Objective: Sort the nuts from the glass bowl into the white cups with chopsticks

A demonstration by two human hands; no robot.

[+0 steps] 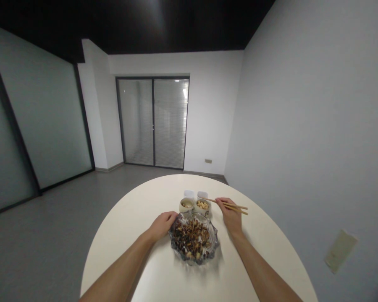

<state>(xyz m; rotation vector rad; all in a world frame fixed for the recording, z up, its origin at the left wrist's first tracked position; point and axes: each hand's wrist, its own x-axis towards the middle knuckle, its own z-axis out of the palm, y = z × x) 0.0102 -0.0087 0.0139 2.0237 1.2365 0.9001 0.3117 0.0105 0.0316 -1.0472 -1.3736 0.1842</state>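
Note:
A scalloped clear glass bowl (214, 243) stands near the middle of the table, filled with brown, seed-like pieces and a few paler bits. My left hand (162, 225) is closed at the bowl's upper left rim, its fingertips partly hidden. In my right hand (232, 217) is a pair of wooden chopsticks (238, 207), their tips pointing left over the small cups. Just behind the bowl sit two small cups. The right cup (203, 204) contains pale nuts; the left cup (186, 205) has only a little in it.
Two small whitish translucent containers (189, 193) lie behind the cups. Everything rests on a round cream table (138, 201). A white wall (302, 126) rises close on the right, and a glazed door (153, 123) with blinds is at the back.

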